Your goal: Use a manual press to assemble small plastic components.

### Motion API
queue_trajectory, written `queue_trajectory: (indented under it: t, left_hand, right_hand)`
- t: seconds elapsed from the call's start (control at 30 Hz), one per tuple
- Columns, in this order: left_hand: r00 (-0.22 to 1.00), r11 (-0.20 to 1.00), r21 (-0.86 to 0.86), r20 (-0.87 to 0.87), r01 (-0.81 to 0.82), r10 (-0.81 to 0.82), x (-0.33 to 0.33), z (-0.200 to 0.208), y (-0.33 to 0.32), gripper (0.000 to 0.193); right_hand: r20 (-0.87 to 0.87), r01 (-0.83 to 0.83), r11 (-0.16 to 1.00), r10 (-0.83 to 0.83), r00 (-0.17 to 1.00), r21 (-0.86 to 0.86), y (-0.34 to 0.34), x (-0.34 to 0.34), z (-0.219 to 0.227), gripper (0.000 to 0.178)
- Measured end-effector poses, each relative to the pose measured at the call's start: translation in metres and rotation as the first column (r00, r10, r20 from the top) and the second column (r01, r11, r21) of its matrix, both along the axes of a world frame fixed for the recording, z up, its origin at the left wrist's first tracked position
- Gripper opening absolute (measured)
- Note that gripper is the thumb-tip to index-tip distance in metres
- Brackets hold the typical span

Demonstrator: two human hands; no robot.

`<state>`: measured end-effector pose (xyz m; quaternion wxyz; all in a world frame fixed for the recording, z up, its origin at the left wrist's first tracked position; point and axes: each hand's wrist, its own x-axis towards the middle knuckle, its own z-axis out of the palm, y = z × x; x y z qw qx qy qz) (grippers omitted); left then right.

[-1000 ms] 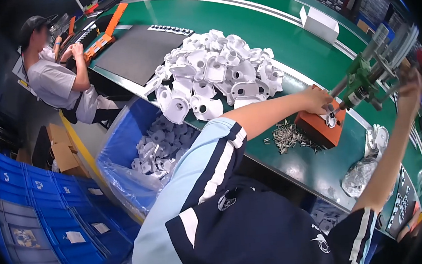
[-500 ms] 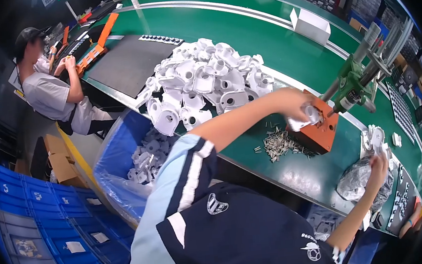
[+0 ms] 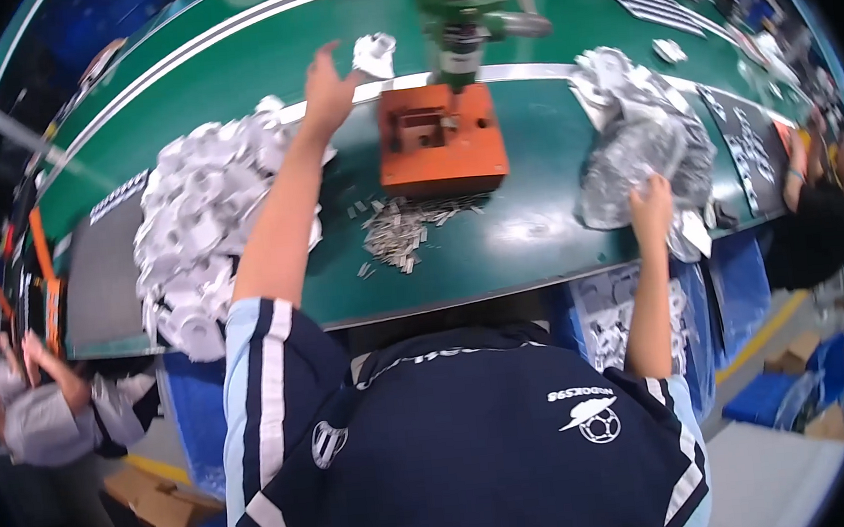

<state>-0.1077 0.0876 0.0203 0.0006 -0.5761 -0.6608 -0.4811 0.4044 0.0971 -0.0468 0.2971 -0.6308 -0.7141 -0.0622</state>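
Observation:
My left hand (image 3: 329, 93) reaches over the far side of the green bench, fingers spread. A white plastic moulded part (image 3: 376, 55) is beside its thumb; whether they touch is unclear. Just to the right is an orange fixture block (image 3: 443, 161) under a green press (image 3: 461, 19), with no white part visible on it. My right hand (image 3: 651, 208) has its fingers curled at the near edge of a clear plastic bag (image 3: 625, 170). White parts (image 3: 611, 71) lie at the bag's far end.
A large heap of white parts (image 3: 201, 207) covers the bench's left. Small metal pins (image 3: 395, 238) lie before the fixture. A blue lined bin (image 3: 683, 316) with white parts stands below the bench. Co-workers (image 3: 53, 406) sit at far left and far right (image 3: 810, 220).
The view has swung right. My left hand has moved away from the orange fixture, where it held a white part. My right hand has moved from the white parts to the bag's near edge.

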Motion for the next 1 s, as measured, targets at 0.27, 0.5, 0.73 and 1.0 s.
queue_trajectory:
  t: [0.27,0.5,0.73,1.0]
  left_hand:
    - [0.756,0.764,-0.581,-0.624,-0.279,-0.198,0.010,0.021,-0.113,0.049]
    - [0.832,0.864,-0.499,-0.503,-0.061,-0.232,-0.041,0.000,-0.131,0.032]
    - [0.996,0.961,-0.271,0.080,0.053,-0.032,-0.042,0.030,-0.124,0.015]
    - [0.270,0.922,0.254,0.903,0.291,-0.334,0.030,0.036,-0.114,0.027]
  right_hand:
    - [-0.087,0.065,0.990,-0.054,0.995,0.122,0.001,-0.012,-0.005,0.028]
    - [0.006,0.115,0.993,-0.114,0.993,-0.039,0.007,-0.019,0.007,0.024]
    - [-0.189,0.143,0.900,-0.069,0.980,0.413,0.056,-0.018,0.057,0.030]
    - [0.330,0.404,0.898,-0.334,0.883,-0.172,0.166,-0.017,0.067,0.050]
